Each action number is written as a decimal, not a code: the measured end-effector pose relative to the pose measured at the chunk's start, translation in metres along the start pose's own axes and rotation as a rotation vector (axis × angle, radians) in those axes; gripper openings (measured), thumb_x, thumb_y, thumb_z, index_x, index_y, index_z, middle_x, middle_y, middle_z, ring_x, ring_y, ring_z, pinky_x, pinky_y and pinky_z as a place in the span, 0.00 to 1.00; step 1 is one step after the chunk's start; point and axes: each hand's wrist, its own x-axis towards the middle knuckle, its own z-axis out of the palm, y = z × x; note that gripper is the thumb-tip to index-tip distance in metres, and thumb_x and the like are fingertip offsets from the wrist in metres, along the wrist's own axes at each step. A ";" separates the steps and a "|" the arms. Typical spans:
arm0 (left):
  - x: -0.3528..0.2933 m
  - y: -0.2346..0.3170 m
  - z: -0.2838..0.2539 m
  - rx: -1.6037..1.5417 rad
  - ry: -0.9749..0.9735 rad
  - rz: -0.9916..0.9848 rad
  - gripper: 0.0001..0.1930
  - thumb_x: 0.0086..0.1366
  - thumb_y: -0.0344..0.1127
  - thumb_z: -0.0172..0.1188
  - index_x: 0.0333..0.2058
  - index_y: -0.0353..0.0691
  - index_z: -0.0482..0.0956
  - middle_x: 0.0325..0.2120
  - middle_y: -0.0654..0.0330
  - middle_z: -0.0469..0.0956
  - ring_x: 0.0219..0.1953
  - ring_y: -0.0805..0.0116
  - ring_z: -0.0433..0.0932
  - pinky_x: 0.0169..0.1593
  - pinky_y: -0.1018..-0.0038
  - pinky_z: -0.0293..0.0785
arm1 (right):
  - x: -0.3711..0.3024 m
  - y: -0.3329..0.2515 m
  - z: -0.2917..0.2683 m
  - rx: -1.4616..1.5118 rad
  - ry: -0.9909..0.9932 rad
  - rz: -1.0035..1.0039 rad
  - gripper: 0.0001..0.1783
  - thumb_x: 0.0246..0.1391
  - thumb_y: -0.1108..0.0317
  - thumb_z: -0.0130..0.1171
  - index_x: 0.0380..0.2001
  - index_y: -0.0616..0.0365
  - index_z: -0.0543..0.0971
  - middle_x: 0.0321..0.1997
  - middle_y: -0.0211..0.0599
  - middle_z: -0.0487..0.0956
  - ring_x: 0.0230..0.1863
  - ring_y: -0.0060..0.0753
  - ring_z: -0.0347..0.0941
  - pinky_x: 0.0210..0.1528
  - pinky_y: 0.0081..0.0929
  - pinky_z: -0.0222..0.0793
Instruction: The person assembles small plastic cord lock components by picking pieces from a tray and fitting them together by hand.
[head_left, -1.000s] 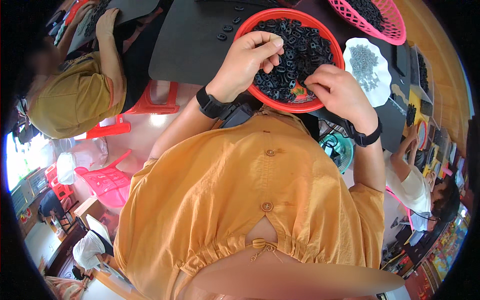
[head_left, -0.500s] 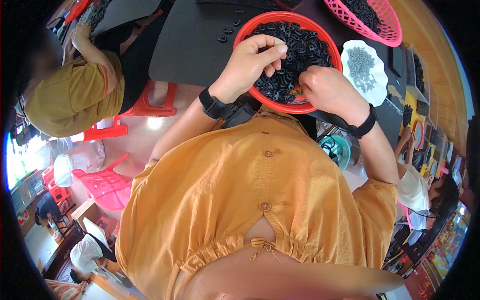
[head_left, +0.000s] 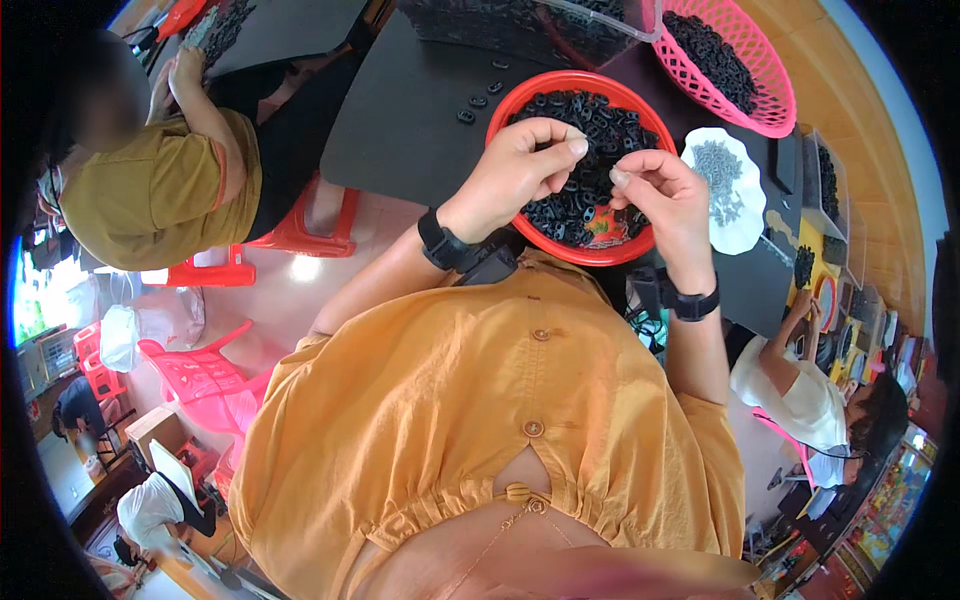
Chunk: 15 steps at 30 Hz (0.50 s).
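Observation:
Both hands are over a red basin [head_left: 582,254] heaped with small black plastic pieces [head_left: 597,118], oval and with holes. My left hand [head_left: 520,172] hovers above the basin's left part, thumb and forefinger pinched together; whatever lies between the tips is hidden or too small to name. Facing it, my right hand [head_left: 668,200] is above the right side of the basin, its thumb and fingers also closed in a pinch. A dark bit shows by its fingertips, but I cannot tell it from the pieces behind. The fingertips of the two hands are a little apart.
A white scalloped plate [head_left: 746,234] of small grey parts stands to the right. Behind it is a pink basket [head_left: 784,98] of black pieces. A clear plastic box [head_left: 560,42] stands behind the basin. Several loose black pieces [head_left: 478,101] lie left on the dark table [head_left: 400,140].
My right hand has come up out of the black pieces and turned toward the left hand, fingertips pinched. My left hand stays pinched over the basin. The view has shifted, showing more of the far table.

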 end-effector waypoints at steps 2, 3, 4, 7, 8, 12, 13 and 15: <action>-0.005 0.004 0.005 -0.026 -0.026 0.025 0.08 0.68 0.36 0.57 0.40 0.38 0.76 0.25 0.69 0.74 0.21 0.85 0.65 0.21 0.87 0.55 | -0.001 0.000 0.015 0.148 0.114 -0.075 0.07 0.55 0.77 0.61 0.38 0.64 0.78 0.31 0.31 0.80 0.29 0.19 0.77 0.34 0.17 0.75; -0.007 0.006 0.007 -0.058 -0.050 0.043 0.08 0.68 0.36 0.56 0.40 0.38 0.76 0.25 0.70 0.73 0.20 0.86 0.63 0.21 0.87 0.53 | -0.001 0.000 0.020 0.159 0.114 -0.138 0.07 0.57 0.77 0.59 0.40 0.64 0.78 0.33 0.33 0.80 0.32 0.21 0.77 0.36 0.19 0.76; -0.009 0.008 0.008 -0.054 -0.051 0.048 0.08 0.68 0.36 0.56 0.40 0.38 0.76 0.25 0.70 0.73 0.20 0.86 0.63 0.21 0.87 0.53 | -0.001 -0.002 0.026 0.161 0.114 -0.144 0.07 0.57 0.77 0.59 0.40 0.64 0.78 0.33 0.33 0.80 0.32 0.21 0.77 0.36 0.19 0.76; -0.013 0.021 0.014 -0.113 -0.088 0.052 0.08 0.69 0.35 0.55 0.41 0.38 0.76 0.26 0.67 0.74 0.19 0.85 0.62 0.21 0.87 0.53 | -0.001 -0.010 0.038 0.150 0.164 -0.257 0.07 0.58 0.77 0.57 0.41 0.65 0.77 0.34 0.34 0.80 0.34 0.22 0.78 0.39 0.20 0.76; -0.014 0.023 0.016 -0.111 -0.090 0.058 0.08 0.69 0.35 0.55 0.41 0.38 0.76 0.26 0.67 0.74 0.19 0.85 0.62 0.21 0.87 0.53 | -0.001 -0.010 0.040 0.148 0.162 -0.263 0.07 0.58 0.77 0.57 0.41 0.65 0.77 0.34 0.34 0.80 0.34 0.22 0.78 0.39 0.20 0.76; -0.016 0.026 0.019 -0.165 -0.057 0.073 0.08 0.70 0.35 0.54 0.41 0.38 0.75 0.27 0.66 0.75 0.19 0.85 0.62 0.21 0.87 0.54 | -0.001 -0.011 0.045 0.184 0.173 -0.319 0.08 0.58 0.78 0.57 0.41 0.65 0.77 0.34 0.34 0.80 0.35 0.23 0.78 0.40 0.21 0.76; -0.015 0.026 0.019 -0.166 -0.051 0.077 0.08 0.70 0.35 0.53 0.40 0.38 0.75 0.27 0.65 0.75 0.19 0.85 0.63 0.20 0.87 0.54 | -0.001 -0.010 0.045 0.188 0.169 -0.333 0.08 0.58 0.78 0.57 0.41 0.66 0.77 0.35 0.35 0.80 0.35 0.23 0.78 0.41 0.21 0.76; -0.015 0.025 0.020 -0.143 -0.037 0.092 0.07 0.70 0.35 0.53 0.40 0.38 0.75 0.27 0.65 0.75 0.19 0.85 0.63 0.20 0.87 0.54 | 0.000 -0.010 0.044 0.194 0.160 -0.342 0.08 0.58 0.79 0.56 0.41 0.66 0.77 0.36 0.35 0.80 0.35 0.23 0.78 0.41 0.21 0.76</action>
